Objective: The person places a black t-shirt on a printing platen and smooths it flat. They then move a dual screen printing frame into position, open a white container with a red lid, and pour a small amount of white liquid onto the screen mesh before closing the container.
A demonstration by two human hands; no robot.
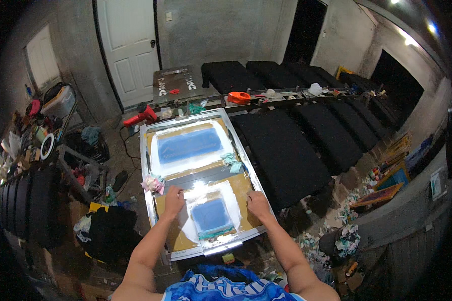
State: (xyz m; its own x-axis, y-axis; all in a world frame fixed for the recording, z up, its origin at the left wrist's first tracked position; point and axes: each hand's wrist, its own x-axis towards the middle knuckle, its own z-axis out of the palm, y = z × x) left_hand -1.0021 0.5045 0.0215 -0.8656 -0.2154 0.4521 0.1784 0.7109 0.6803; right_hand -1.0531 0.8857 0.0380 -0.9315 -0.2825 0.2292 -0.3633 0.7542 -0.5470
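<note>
In front of me lies a long screen printing frame (149, 210) with pale rails and two blue mesh windows, the larger one (188, 145) far and the smaller one (211, 214) near. My left hand (174, 201) is closed over the frame's left part, beside a crumpled pink and white rag (153, 183). Closed too, my right hand (258, 204) is over the tan border by the right rail. What the fingers of either hand hold, if anything, is too small to make out. Teal ink (216, 233) streaks the near window's lower edge. A crumpled mint-green rag (231, 162) rests on the right side.
Rows of black cloth-covered boards (286, 150) stand to the right. Behind the frame are a red heat gun (141, 116), an orange container (238, 98) and red scissors (174, 91). Dark bundled cloth (108, 231) sits at left. Scraps (347, 240) litter the right floor.
</note>
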